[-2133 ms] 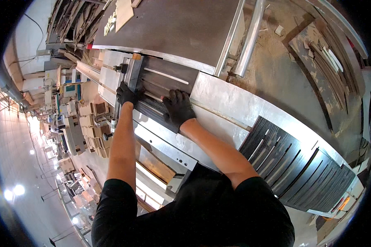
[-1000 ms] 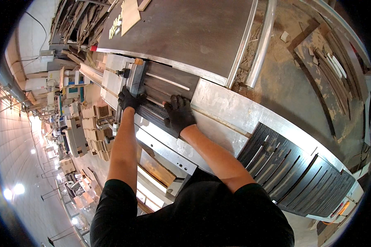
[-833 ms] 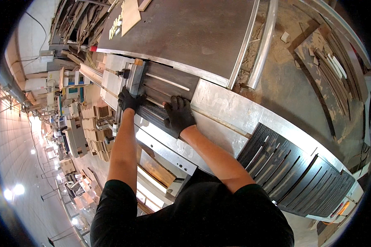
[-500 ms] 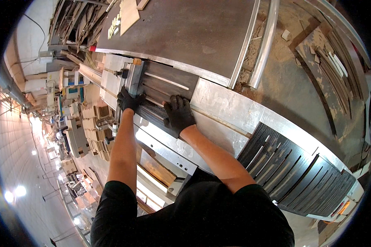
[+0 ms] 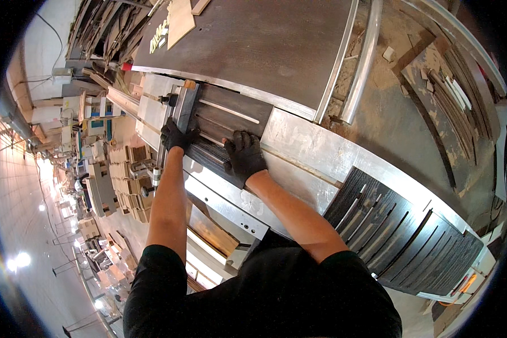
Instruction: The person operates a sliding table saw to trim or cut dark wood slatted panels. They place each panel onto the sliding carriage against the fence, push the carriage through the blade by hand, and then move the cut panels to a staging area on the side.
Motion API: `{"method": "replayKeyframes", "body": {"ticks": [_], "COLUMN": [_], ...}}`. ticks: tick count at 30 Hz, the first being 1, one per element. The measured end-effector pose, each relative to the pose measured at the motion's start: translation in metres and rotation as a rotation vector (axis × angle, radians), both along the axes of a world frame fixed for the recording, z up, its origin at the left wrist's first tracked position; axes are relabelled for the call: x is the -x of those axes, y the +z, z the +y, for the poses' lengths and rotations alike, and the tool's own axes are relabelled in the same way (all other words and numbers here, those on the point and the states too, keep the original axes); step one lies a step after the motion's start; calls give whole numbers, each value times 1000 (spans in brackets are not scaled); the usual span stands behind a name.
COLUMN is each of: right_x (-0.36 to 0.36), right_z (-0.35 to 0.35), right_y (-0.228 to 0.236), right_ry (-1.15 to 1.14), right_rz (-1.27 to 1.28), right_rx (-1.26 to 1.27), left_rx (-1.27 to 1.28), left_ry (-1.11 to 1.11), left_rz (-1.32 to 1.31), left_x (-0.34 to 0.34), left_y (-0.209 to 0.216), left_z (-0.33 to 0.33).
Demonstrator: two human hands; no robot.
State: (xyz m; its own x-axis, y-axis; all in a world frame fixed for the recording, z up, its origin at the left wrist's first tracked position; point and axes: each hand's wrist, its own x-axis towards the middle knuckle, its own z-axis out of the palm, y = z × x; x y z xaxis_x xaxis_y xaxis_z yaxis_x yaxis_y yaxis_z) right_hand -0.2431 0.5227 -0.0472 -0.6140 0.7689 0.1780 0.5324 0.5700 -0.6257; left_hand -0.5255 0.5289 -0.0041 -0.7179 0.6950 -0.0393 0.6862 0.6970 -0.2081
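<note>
In the centre of the frame, the gloved right hand (image 5: 245, 155) is resting on a dark slotted board (image 5: 236, 105), its fingers loosely spread; the board is lying on a metal table (image 5: 298, 138). Just leftward, the gloved left hand (image 5: 178, 138) is reaching over a metal bar (image 5: 184, 110); how tightly its fingers are closing, one cannot tell. Good handling is probably keeping the board flat and square to the bar, both hands staying clear of the edge nearest the brown tabletop (image 5: 259, 50), upper centre.
</note>
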Motion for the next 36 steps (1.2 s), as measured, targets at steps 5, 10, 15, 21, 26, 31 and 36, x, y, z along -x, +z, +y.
{"method": "replayKeyframes", "body": {"ticks": [5,10,15,21,26,31,36], "right_x": [-3,0,4,3,6,7,7], "right_z": [5,6,1,-1,0,-1,1], "right_y": [10,14,5,9,0,2,1], "right_ry": [43,44,-9,9,-45,-45,-35], "right_rz": [-5,18,5,-13,36,69,42], "right_rx": [68,26,-34,-13,-96,-95,-82], "left_rx": [32,-22,-10,-21,10,15,25], "left_ry": [54,24,24,17,51,60,67], "left_rz": [-47,-78,-141,-84,-92,-85,-108], "left_x": [-5,-3,-14,-11,-21,-23,-22], "left_y": [6,11,19,12,20,23,25], "left_z": [5,2,6,0,6,4,8]}}
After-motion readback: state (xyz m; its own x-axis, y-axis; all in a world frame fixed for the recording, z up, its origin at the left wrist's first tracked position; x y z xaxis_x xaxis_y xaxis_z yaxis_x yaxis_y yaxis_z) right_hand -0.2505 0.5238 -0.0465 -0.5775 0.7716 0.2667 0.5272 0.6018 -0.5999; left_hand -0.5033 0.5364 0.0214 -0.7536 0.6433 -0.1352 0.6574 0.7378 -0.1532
